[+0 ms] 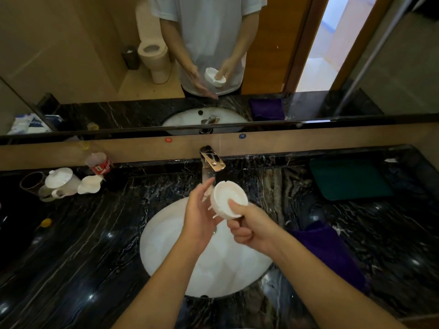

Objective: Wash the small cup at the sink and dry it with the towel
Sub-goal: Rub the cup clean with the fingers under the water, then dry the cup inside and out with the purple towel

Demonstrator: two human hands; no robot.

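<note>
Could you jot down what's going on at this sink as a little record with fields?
cup: white cup, tilted, above the sink
right hand: right hand holds the cup, thumb on its rim
left hand: left hand open beside the cup, fingers straight
tap: tap just behind the cup
towel: purple towel on the counter, right of the sink
drying: not yet begun

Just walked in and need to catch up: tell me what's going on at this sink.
A person is washing a small white cup over the sink. The right hand holds the cup by its rim, tilted under the tap; the left hand is open beside it. A purple towel lies unused to the right.
</note>
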